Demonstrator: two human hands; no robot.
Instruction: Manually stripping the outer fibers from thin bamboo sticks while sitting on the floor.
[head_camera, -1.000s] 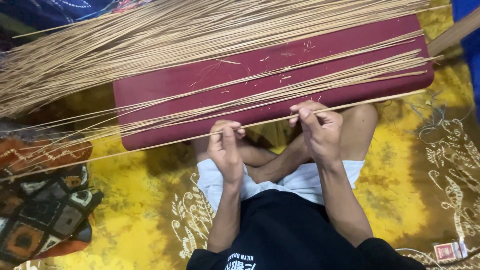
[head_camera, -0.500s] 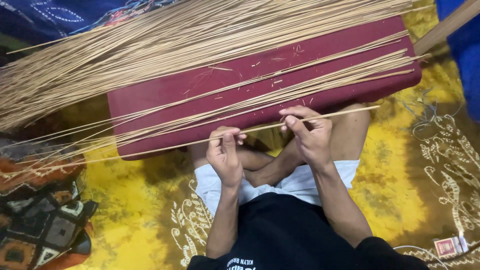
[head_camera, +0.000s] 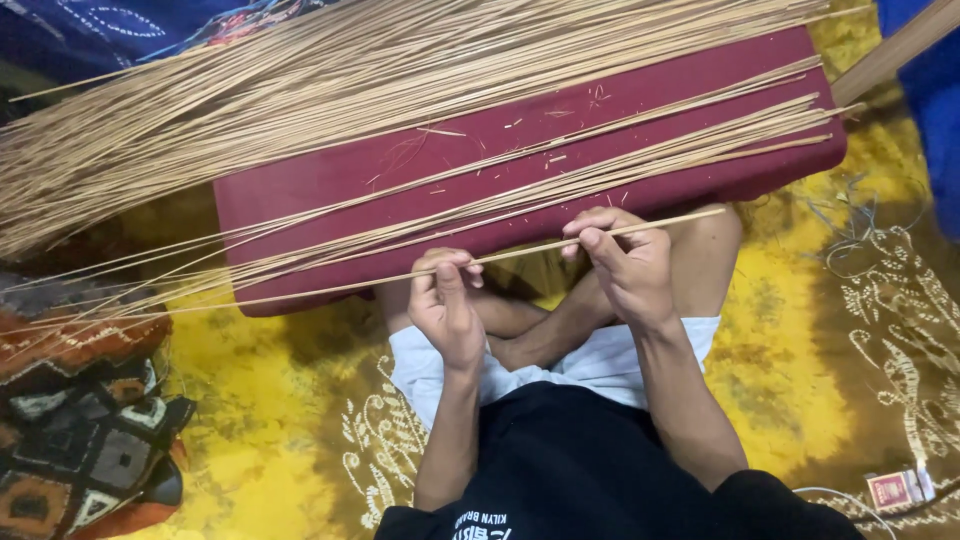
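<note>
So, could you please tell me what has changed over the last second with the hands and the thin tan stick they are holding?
Both hands kept their pinch on the single thin tan stick. The right hand slid along it towards its right end, so less of the tip now sticks out past the fingers. The left hand moved little. The maroon cushion and the big pile of tan sticks lie as before.

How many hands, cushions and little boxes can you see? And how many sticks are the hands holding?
Hands: 2, the left hand and the right hand
Held stick: 1, pinched by both hands
Maroon cushion: 1
Patterned cushion: 1
Small red box: 1
Total: 6, leaving out the loose sticks, too many to count.
</note>
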